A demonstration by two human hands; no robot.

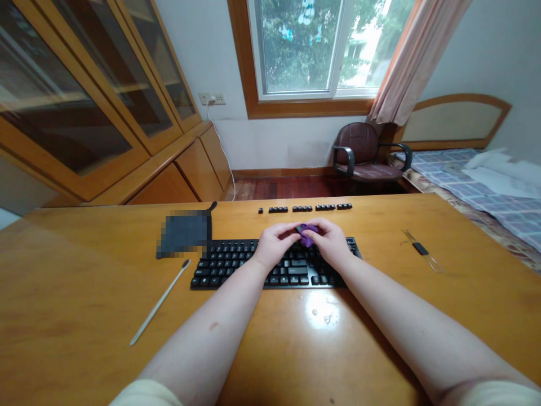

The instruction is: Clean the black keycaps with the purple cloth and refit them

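Above the black keyboard (228, 264), my left hand (274, 243) and my right hand (332, 242) meet with their fingertips closed on a bunched purple cloth (307, 235). A small dark greenish bit shows at the cloth's left side; whether something is wrapped inside is hidden. Behind the keyboard, removed black keycaps (302, 208) stand in a row of small groups. My hands and forearms cover part of the keyboard's middle and right side.
Left of the keyboard lie a long-handled brush (160, 301) and a dark, partly pixelated cloth item (186, 232). A wire keycap puller (420, 248) is on the right of the wooden table (84, 270). A chair (359, 149) stands beyond the table.
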